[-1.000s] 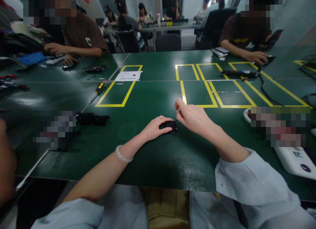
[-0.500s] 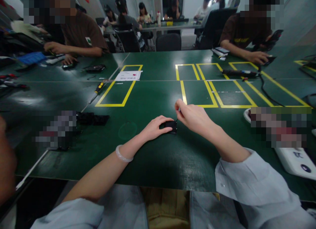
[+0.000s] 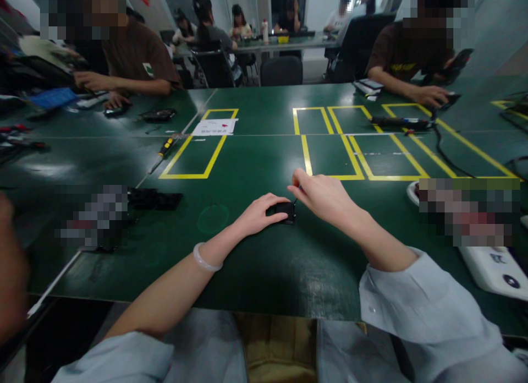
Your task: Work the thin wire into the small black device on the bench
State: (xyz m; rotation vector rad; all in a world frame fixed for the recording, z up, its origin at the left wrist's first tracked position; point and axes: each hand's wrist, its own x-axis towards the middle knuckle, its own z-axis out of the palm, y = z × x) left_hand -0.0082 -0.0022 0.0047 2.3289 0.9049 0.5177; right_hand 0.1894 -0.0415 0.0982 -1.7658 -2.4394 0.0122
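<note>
A small black part lies on the green table in front of me. My left hand grips it from the left, thumb and fingers on its near and far sides. Just beyond its right edge, my right hand is closed in a pinch on a thin dark tool, whose lower end points down at the part's right side. Most of the tool is hidden by the fingers.
Black parts and a yellow-black screwdriver lie to the left. A white paper sits near yellow tape outlines. At right are a white case and a black tool with a cable. People sit across the table.
My right hand's fingers have shifted slightly around the thin tool. My left hand stays on the black part.
</note>
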